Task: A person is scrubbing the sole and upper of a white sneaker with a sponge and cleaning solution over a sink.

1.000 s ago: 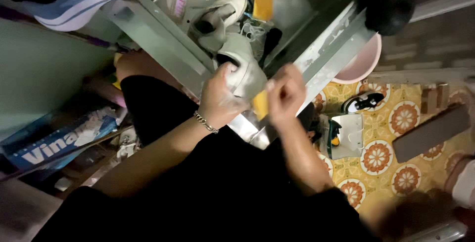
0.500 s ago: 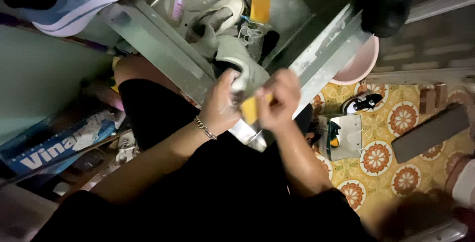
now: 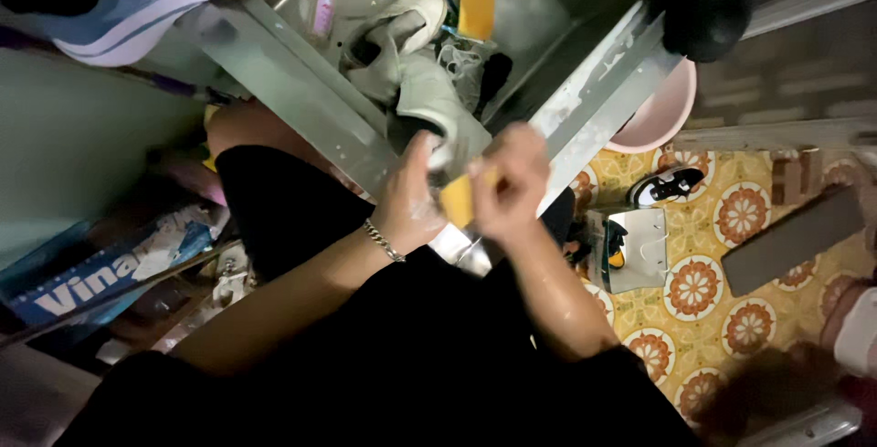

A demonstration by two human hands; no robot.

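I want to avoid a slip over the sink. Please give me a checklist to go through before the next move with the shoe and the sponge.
1. Left hand grips the pale shoe: ok, the fingers close on its heel end.
2. Right hand holds the yellow sponge: ok, pinched between both hands.
3. Shoe is over the metal sink, not the floor: ok.
4. Hands dry: not ok, the right forearm shines wet.
5. Second pale shoe stays clear of the work: ok, it lies further back in the sink.
6. Dirt left on the shoe: cannot tell, the picture is too dim.
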